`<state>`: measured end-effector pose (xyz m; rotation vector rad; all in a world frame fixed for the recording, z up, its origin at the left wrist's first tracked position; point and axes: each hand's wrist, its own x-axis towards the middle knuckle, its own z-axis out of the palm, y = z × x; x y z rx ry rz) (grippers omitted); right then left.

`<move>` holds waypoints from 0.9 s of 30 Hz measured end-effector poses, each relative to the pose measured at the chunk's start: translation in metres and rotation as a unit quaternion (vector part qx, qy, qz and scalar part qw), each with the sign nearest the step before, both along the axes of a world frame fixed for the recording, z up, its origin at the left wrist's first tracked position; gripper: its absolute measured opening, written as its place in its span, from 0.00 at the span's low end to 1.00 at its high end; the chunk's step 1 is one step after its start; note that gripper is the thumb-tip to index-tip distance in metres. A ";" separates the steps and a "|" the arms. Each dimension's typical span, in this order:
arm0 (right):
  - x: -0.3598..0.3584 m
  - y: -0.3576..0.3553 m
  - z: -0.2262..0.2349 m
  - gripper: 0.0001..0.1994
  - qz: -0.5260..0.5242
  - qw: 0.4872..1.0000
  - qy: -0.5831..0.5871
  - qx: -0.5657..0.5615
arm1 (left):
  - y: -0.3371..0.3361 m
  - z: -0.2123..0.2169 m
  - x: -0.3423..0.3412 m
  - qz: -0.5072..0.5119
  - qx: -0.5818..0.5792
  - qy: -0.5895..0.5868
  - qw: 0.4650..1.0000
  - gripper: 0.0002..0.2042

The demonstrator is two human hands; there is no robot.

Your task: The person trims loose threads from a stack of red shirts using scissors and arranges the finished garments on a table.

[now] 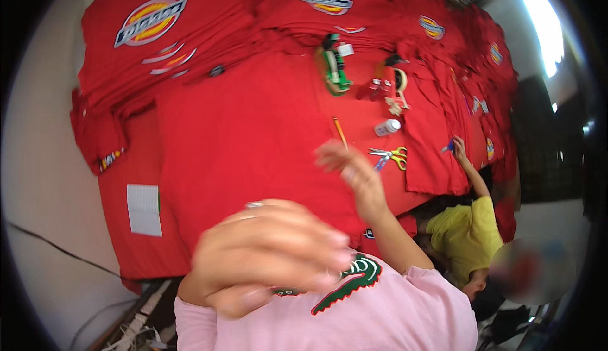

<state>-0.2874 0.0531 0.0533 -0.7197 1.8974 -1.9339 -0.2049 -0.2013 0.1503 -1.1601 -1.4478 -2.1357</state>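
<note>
My left hand [272, 256] is raised close to the camera, in front of my pink shirt. Its fingers stretch to the right, blurred by motion, with the thumb apart below them and nothing visible in between. Farther off, my right hand [356, 177] hovers by the right side of a plain red garment [247, 142] spread flat. Those fingers are also smeared but look outstretched and hold nothing I can see. Just beyond them lies a yellow pencil [340, 132]. Scissors with yellow-green handles [398, 157] rest to the right.
Stacks of red printed garments [209, 9] line the far side. A green tape dispenser [335, 69], a red tape dispenser [383, 85] and a white bottle [387, 127] stand beyond my right hand. White paper [144, 210] lies left. At right, a person in yellow [465, 237] holds a small blue tool [449, 146].
</note>
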 end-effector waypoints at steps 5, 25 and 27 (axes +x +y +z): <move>0.058 -0.019 0.130 0.34 0.365 0.878 -0.046 -0.307 | 0.011 0.059 0.046 0.236 0.275 0.079 0.929 0.06; 0.162 0.164 0.211 0.12 0.102 0.849 0.401 -0.329 | 0.187 0.123 0.105 -0.291 0.077 -0.196 0.933 0.12; 0.181 0.194 0.187 0.13 -0.020 0.862 0.375 -0.341 | 0.220 0.131 0.116 -0.347 0.055 -0.184 0.918 0.16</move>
